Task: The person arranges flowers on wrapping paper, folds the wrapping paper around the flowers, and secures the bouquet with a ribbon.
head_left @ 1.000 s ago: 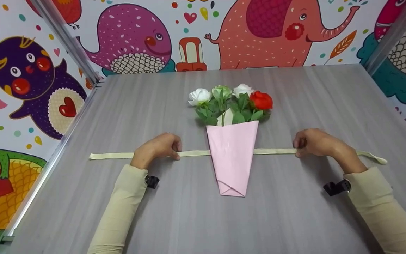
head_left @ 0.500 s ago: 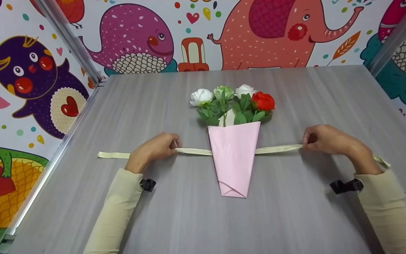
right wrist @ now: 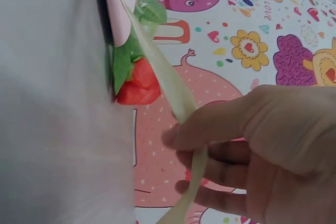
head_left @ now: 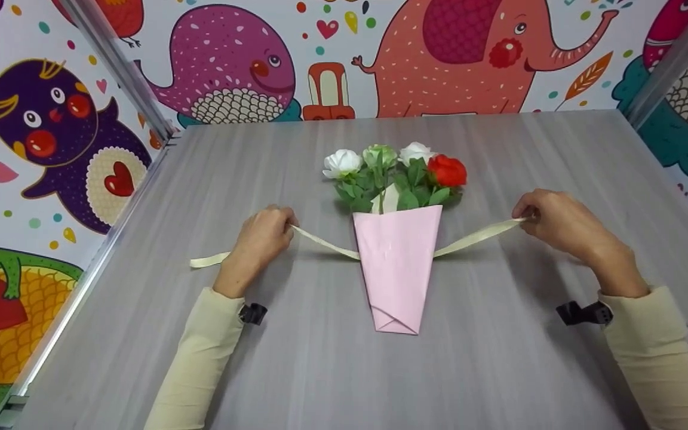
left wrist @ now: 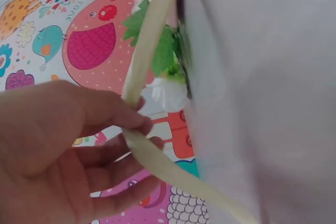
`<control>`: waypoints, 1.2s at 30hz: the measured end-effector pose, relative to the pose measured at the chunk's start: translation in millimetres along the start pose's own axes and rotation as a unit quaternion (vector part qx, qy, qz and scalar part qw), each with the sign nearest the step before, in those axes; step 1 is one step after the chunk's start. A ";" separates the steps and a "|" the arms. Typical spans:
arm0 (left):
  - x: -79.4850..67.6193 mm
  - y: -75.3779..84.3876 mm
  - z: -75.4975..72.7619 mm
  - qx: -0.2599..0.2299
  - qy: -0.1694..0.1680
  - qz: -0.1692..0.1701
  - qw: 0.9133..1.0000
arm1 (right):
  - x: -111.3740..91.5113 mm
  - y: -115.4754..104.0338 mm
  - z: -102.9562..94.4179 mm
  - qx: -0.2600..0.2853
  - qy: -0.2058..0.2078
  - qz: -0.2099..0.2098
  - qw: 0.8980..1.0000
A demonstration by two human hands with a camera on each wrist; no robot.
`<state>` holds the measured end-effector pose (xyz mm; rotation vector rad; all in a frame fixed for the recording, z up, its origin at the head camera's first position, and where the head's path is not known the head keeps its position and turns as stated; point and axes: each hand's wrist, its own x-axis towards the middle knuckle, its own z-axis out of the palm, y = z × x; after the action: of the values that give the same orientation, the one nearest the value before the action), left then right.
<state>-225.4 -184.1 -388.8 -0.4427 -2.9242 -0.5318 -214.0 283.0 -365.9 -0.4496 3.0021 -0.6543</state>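
Observation:
A bouquet in pink wrapping paper lies on the grey table, its flowers toward the back wall. White blooms, a pale green one and a red one show above green leaves. A cream ribbon passes beneath the wrapping and rises on both sides. My left hand pinches it between thumb and fingers, left of the bouquet; the loose tail lies on the table behind the wrist. On the right, my right hand pinches the other half, and its tail hangs below the fingers in the right wrist view.
The grey wood-grain table extends around the bouquet. Behind and to the left stand walls with cartoon animals, including an elephant and a whale. Metal posts rise at the back corners. Black wrist cameras sit at both cuffs.
Both hands have lifted off the table with the ribbon, which lay flat and now slopes upward from the bouquet. The left tail has slid inward. The bouquet keeps its place.

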 end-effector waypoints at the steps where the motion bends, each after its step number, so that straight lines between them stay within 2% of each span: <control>1: 0.0 2.0 -0.2 -0.009 0.010 -0.002 1.000 | 0.1 -1.7 -0.3 0.003 0.012 -0.004 1.000; 6: 1.5 13.0 -1.6 -0.059 0.049 -0.011 0.997 | 0.4 -10.4 0.2 0.016 0.062 -0.026 0.998; 9: 3.4 20.1 -1.5 -0.081 0.074 -0.014 0.994 | 0.8 -15.4 1.4 0.001 0.080 -0.054 0.995; 13: 5.3 28.3 -0.6 -0.102 0.111 -0.010 0.989 | -0.3 -20.5 0.2 -0.027 0.076 -0.086 0.993; 16: 5.6 32.0 -0.1 -0.116 0.133 -0.005 0.984 | -2.5 -22.9 -3.3 -0.038 0.066 -0.088 0.993; 19: 5.4 34.6 0.3 -0.132 0.145 -0.001 0.981 | -4.0 -25.2 -5.4 -0.045 0.079 -0.092 0.992; 24: 6.6 42.1 2.3 -0.174 0.145 0.012 0.974 | -0.8 -35.2 1.9 -0.038 0.137 -0.118 0.983; 28: 9.5 52.4 4.8 -0.197 0.133 0.034 0.971 | 6.1 -47.9 11.6 -0.030 0.185 -0.143 0.972; 36: 14.0 72.4 2.4 -0.213 0.092 0.049 0.971 | 20.8 -73.5 25.6 -0.032 0.265 -0.179 0.947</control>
<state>-216.5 -114.8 -365.1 -0.5465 -2.5872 -1.1282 -211.4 202.8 -358.3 -0.9843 3.4855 -0.8141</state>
